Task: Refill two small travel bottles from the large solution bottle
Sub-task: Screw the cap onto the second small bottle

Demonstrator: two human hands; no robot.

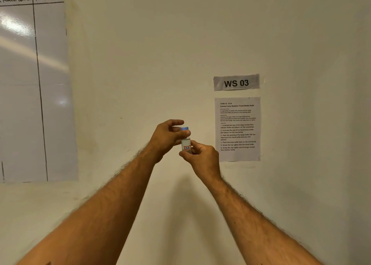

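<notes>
Bottle label: "17B" was read on the travel bottle (186, 145).
Left hand (168, 138): blue cap (184, 128) was pinched.
Right hand (201, 158): bottle body was gripped.
Wall sign (236, 82): "WS 03".

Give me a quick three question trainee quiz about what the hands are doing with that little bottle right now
1. True or false: the blue cap sits on top of the small bottle.
2. Which hand grips the bottle's body? A) left hand B) right hand
3. Fill in: the sign on the wall reads WS ___.

Key
1. True; the left hand's fingers pinch it.
2. B; it holds the lower part, by the red-bordered label.
3. 03
</notes>
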